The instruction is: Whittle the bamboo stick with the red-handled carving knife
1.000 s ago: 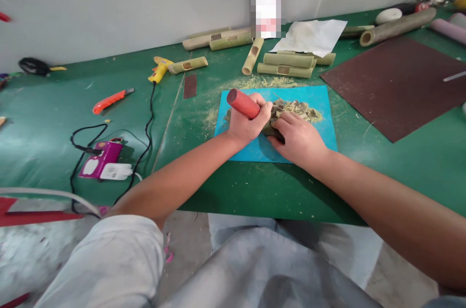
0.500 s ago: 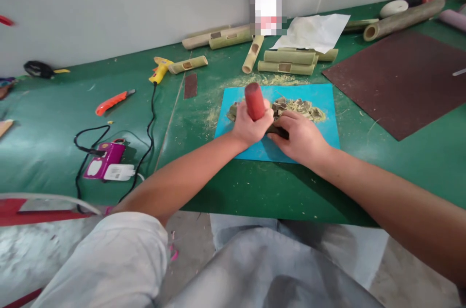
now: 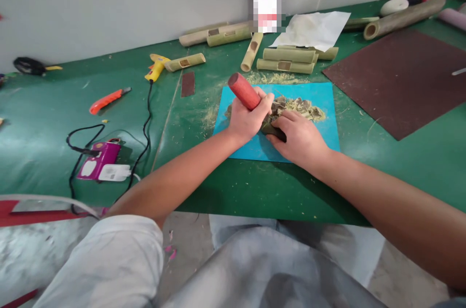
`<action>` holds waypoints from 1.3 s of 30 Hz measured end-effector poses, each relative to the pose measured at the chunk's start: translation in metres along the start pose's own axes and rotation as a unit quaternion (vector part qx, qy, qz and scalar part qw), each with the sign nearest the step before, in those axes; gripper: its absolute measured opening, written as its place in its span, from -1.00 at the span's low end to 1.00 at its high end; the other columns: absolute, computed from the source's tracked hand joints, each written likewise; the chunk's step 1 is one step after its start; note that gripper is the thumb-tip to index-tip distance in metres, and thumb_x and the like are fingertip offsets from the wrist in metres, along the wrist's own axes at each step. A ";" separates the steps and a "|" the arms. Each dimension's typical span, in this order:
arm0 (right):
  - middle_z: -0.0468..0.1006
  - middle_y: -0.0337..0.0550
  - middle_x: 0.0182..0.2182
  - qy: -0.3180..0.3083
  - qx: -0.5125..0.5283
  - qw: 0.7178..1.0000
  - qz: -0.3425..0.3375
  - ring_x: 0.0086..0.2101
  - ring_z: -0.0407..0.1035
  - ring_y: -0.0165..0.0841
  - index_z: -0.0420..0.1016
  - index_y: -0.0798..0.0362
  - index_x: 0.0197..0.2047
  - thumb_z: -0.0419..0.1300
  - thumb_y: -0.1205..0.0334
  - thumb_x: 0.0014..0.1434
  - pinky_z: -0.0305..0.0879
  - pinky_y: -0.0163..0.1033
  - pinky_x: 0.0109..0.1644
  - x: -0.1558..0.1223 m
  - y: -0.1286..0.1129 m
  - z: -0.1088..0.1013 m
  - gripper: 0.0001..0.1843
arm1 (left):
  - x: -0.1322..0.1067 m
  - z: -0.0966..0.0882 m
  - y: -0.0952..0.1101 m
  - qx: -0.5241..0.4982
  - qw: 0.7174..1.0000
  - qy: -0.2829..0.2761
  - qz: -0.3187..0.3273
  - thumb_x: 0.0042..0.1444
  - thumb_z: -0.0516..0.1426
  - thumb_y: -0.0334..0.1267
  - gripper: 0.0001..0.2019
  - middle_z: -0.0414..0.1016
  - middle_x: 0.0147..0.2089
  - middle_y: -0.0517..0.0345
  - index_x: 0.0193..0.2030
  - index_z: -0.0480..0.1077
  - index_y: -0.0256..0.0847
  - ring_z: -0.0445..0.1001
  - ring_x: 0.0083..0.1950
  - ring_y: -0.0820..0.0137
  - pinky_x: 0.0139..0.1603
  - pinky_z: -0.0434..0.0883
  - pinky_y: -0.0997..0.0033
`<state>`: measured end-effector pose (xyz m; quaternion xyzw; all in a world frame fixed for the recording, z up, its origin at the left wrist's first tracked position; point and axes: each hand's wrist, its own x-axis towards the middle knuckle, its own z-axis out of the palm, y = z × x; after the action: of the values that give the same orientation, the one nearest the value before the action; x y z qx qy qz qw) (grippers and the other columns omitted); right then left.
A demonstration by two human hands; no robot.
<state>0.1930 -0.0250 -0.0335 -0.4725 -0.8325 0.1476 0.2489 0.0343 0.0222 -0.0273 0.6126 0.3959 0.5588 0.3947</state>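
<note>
My left hand point(image 3: 245, 121) is wrapped round a thick red tool handle point(image 3: 243, 90), its top end leaning to the left; the tool's working end is hidden. Close beside it, my right hand point(image 3: 300, 136) grips a dark bamboo piece point(image 3: 273, 129), thumb on the near side. Both hands are over a blue mat point(image 3: 251, 153). Beyond my fingers, a heap of bamboo chips and shavings point(image 3: 304, 108) is spread across the mat.
Cut bamboo tubes point(image 3: 287, 56) lie at the back, partly under white paper point(image 3: 313, 29). A brown board point(image 3: 396, 80) is on the right. Leftward lie a yellow glue gun point(image 3: 157, 66), an orange utility knife point(image 3: 107, 101) and a purple power strip point(image 3: 98, 160) with cords.
The red handle has tipped left in my left hand, from nearly upright to slanted. My right hand has barely moved and keeps its grip on the bamboo piece. The view has shifted slightly.
</note>
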 end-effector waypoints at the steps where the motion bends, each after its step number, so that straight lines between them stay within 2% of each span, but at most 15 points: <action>1: 0.51 -0.01 -0.25 -0.002 -0.005 1.000 -0.001 -0.16 0.40 -0.14 0.51 0.04 -0.30 0.26 0.27 0.25 0.31 -0.11 -0.13 0.000 0.000 0.000 -0.93 | 0.000 -0.001 0.000 0.005 1.000 0.001 0.003 0.23 0.30 0.01 -0.54 0.34 -0.59 0.29 -0.56 0.32 -0.18 0.30 -0.54 0.56 -0.44 0.34 0.44; 4: 0.52 0.01 -0.25 -0.011 -0.012 1.000 0.005 -0.17 0.40 -0.14 0.50 0.05 -0.29 0.26 0.28 0.23 0.31 -0.10 -0.13 0.000 -0.002 -0.002 -0.95 | -0.002 -0.003 0.001 0.028 0.999 0.000 0.017 0.23 0.25 -0.21 -0.67 0.35 -0.53 0.28 -0.54 0.32 -0.18 0.30 -0.50 0.55 -0.39 0.35 0.42; 6: 0.52 0.01 -0.25 -0.015 -0.009 1.000 0.012 -0.19 0.39 -0.15 0.49 0.04 -0.30 0.27 0.28 0.21 0.29 -0.11 -0.15 0.001 -0.002 -0.002 -0.95 | -0.003 -0.003 0.001 0.054 0.998 0.000 0.034 0.22 0.22 -0.28 -0.71 0.35 -0.51 0.27 -0.52 0.31 -0.17 0.31 -0.48 0.53 -0.37 0.35 0.40; 12: 0.56 0.04 -0.23 -0.010 0.024 0.999 0.035 -0.20 0.39 -0.17 0.52 0.06 -0.30 0.22 0.28 0.24 0.27 -0.12 -0.17 0.003 -0.001 -0.002 -0.92 | -0.001 0.003 -0.003 0.148 0.982 0.021 0.113 0.19 0.26 -0.20 -0.62 0.18 -0.53 0.32 -0.51 0.14 -0.13 0.20 -0.48 0.51 -0.35 0.32 0.36; 17: 0.60 0.06 -0.17 -0.006 0.050 0.998 0.041 -0.18 0.42 -0.16 0.56 0.08 -0.25 0.21 0.33 0.23 0.27 -0.12 -0.16 0.005 -0.001 -0.002 -0.92 | 0.000 0.004 -0.011 0.177 0.972 -0.024 0.151 0.20 0.24 -0.16 -0.60 0.19 -0.54 0.29 -0.53 0.14 -0.14 0.19 -0.49 0.50 -0.39 0.25 0.35; 19: 0.58 0.04 -0.20 -0.015 0.039 0.998 0.044 -0.20 0.41 -0.17 0.52 0.06 -0.31 0.25 0.33 0.21 0.27 -0.13 -0.17 0.005 -0.002 -0.002 -0.96 | 0.000 0.002 -0.012 0.152 0.979 0.010 0.138 0.22 0.21 -0.15 -0.61 0.23 -0.55 0.27 -0.55 0.17 -0.15 0.23 -0.49 0.50 -0.39 0.26 0.37; 22: 0.54 0.00 -0.24 -0.023 0.023 0.999 0.042 -0.22 0.39 -0.18 0.47 0.04 -0.35 0.30 0.30 0.19 0.26 -0.13 -0.18 0.005 -0.003 -0.002 -0.90 | 0.000 0.001 -0.010 0.090 0.990 0.079 0.070 0.22 0.21 -0.13 -0.60 0.27 -0.61 0.30 -0.58 0.21 -0.15 0.26 -0.55 0.53 -0.44 0.29 0.44; 24: 0.52 -0.01 -0.25 -0.020 0.017 0.999 0.033 -0.21 0.38 -0.17 0.45 0.03 -0.35 0.31 0.29 0.19 0.26 -0.13 -0.17 0.005 -0.002 -0.002 -0.89 | 0.000 0.002 -0.006 0.058 0.993 0.094 0.034 0.19 0.24 -0.11 -0.58 0.27 -0.65 0.31 -0.61 0.21 -0.16 0.26 -0.58 0.55 -0.49 0.29 0.48; 29: 0.51 -0.02 -0.26 -0.019 0.011 0.999 0.024 -0.19 0.39 -0.16 0.45 0.02 -0.33 0.31 0.30 0.19 0.26 -0.12 -0.17 0.004 -0.002 -0.002 -0.90 | 0.000 0.004 0.000 0.010 0.996 0.088 0.016 0.19 0.25 -0.14 -0.57 0.32 -0.64 0.30 -0.64 0.28 -0.18 0.30 -0.59 0.58 -0.48 0.35 0.51; 35: 0.50 -0.04 -0.28 -0.015 0.010 1.000 0.019 -0.22 0.36 -0.18 0.45 0.03 -0.35 0.29 0.31 0.18 0.26 -0.12 -0.18 0.004 -0.002 -0.001 -0.90 | 0.000 0.004 -0.006 0.038 0.997 0.072 0.016 0.17 0.28 -0.18 -0.63 0.33 -0.59 0.31 -0.60 0.30 -0.17 0.30 -0.56 0.56 -0.48 0.32 0.48; 39: 0.51 -0.02 -0.27 -0.019 0.003 1.000 0.016 -0.20 0.38 -0.16 0.47 0.05 -0.33 0.28 0.31 0.19 0.27 -0.11 -0.17 0.004 -0.003 -0.001 -0.93 | 0.000 0.004 -0.009 0.069 0.994 0.055 0.064 0.21 0.27 -0.19 -0.62 0.30 -0.58 0.32 -0.56 0.24 -0.16 0.27 -0.53 0.54 -0.41 0.35 0.44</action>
<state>0.1900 -0.0226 -0.0301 -0.4818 -0.8292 0.1629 0.2321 0.0376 0.0253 -0.0360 0.6303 0.4145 0.5876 0.2926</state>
